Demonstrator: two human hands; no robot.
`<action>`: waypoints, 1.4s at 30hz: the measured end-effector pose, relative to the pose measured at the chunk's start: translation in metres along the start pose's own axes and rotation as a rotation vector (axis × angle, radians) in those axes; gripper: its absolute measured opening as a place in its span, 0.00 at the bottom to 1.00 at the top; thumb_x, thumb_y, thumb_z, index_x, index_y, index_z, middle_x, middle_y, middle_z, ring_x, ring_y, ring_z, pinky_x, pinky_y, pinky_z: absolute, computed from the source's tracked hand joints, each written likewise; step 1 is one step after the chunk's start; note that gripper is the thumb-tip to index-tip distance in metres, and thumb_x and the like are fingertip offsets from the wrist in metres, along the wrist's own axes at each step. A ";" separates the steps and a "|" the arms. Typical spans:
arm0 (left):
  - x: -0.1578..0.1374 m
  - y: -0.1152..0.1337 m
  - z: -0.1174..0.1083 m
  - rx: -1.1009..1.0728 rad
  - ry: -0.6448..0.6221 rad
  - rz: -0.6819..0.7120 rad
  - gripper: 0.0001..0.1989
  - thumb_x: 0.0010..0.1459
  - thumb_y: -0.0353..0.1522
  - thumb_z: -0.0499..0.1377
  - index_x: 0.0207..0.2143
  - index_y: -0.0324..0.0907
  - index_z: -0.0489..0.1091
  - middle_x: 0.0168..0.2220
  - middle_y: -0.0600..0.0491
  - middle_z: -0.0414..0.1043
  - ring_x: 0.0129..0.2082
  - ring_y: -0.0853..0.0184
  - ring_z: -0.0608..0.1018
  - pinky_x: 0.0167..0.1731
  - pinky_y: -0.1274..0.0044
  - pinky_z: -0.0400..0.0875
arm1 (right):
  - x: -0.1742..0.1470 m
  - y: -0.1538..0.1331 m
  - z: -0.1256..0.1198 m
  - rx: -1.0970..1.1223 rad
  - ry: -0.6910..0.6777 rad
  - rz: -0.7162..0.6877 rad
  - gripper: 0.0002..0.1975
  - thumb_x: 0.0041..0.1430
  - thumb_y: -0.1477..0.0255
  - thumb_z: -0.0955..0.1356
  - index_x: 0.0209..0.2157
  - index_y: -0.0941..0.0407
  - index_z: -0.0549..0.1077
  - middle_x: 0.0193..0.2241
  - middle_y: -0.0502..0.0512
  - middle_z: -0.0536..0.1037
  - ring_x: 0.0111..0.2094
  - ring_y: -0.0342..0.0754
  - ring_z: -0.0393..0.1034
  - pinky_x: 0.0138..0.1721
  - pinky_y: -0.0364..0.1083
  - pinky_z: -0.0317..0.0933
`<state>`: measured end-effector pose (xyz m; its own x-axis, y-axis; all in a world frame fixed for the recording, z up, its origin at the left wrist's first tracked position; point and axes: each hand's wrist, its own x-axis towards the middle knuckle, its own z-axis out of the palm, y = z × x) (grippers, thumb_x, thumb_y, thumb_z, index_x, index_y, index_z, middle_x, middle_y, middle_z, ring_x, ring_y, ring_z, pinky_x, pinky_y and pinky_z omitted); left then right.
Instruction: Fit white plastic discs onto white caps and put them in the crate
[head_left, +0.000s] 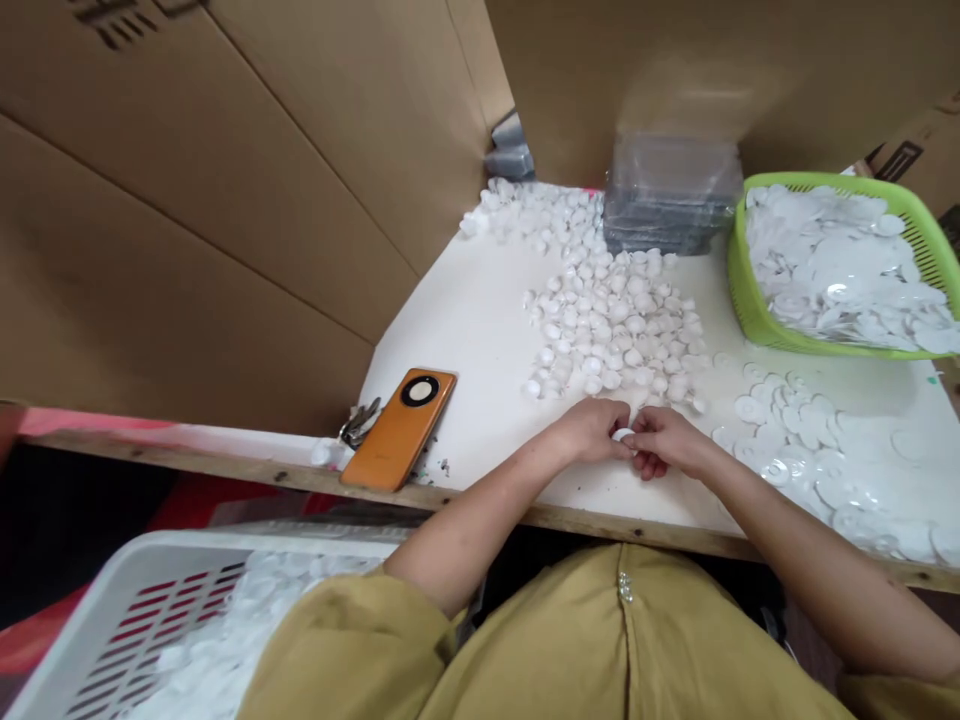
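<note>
Close to the table's front edge, my left hand (pixel 598 430) and my right hand (pixel 662 440) meet. Between their fingertips is a small white disc-like piece (pixel 622 434); both hands are closed on it, and the fingers hide part of it. Just beyond them spreads a pile of small rounded white pieces (pixel 626 320). Flat white discs (pixel 806 430) lie scattered to the right of my right hand, some under my right forearm.
A green basket (pixel 739 290) full of flat white discs stands at the right. Stacked clear plastic boxes (pixel 671 195) stand at the back. An orange phone (pixel 397 430) lies beside keys (pixel 360 422). Cardboard walls (pixel 300 180) border the table; a white basket (pixel 142 560) sits below.
</note>
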<state>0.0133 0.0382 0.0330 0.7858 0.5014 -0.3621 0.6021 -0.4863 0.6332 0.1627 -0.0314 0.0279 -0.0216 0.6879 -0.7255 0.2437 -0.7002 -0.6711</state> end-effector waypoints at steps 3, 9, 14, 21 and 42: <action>-0.008 0.003 0.007 -0.010 0.022 -0.028 0.13 0.47 0.37 0.66 0.31 0.41 0.68 0.26 0.58 0.69 0.27 0.70 0.71 0.24 0.80 0.57 | -0.003 0.006 -0.002 -0.004 -0.031 -0.093 0.08 0.61 0.70 0.66 0.31 0.56 0.61 0.16 0.50 0.74 0.16 0.45 0.71 0.14 0.37 0.58; -0.012 0.003 0.018 -0.020 0.050 -0.053 0.13 0.48 0.39 0.65 0.33 0.42 0.69 0.28 0.58 0.70 0.28 0.70 0.72 0.25 0.80 0.59 | -0.003 0.011 -0.001 -0.199 0.058 -0.113 0.13 0.58 0.69 0.70 0.29 0.55 0.60 0.15 0.48 0.73 0.14 0.45 0.69 0.12 0.37 0.57; -0.010 0.000 0.018 -0.042 0.038 -0.071 0.14 0.47 0.39 0.65 0.32 0.42 0.69 0.27 0.57 0.70 0.28 0.68 0.72 0.26 0.79 0.59 | 0.001 0.009 -0.002 -0.228 0.068 -0.078 0.12 0.57 0.69 0.69 0.29 0.54 0.60 0.14 0.46 0.72 0.13 0.43 0.68 0.11 0.36 0.52; -0.012 -0.002 0.023 -0.171 0.069 -0.021 0.13 0.47 0.35 0.65 0.35 0.42 0.70 0.27 0.59 0.69 0.28 0.70 0.71 0.27 0.80 0.61 | 0.000 0.011 0.002 -0.256 0.069 -0.147 0.12 0.55 0.67 0.69 0.28 0.54 0.61 0.14 0.45 0.71 0.13 0.43 0.67 0.12 0.38 0.54; -0.293 -0.106 0.001 0.067 0.309 -0.787 0.21 0.50 0.48 0.54 0.36 0.43 0.75 0.38 0.48 0.77 0.39 0.55 0.77 0.41 0.71 0.69 | 0.026 0.037 -0.136 -0.662 0.703 -0.613 0.12 0.50 0.73 0.65 0.17 0.52 0.59 0.26 0.61 0.68 0.44 0.69 0.65 0.47 0.68 0.53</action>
<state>-0.2807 -0.0581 0.0712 0.0658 0.8797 -0.4709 0.9720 0.0502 0.2295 0.3031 -0.0133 0.0055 0.1831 0.9797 0.0821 0.8467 -0.1147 -0.5195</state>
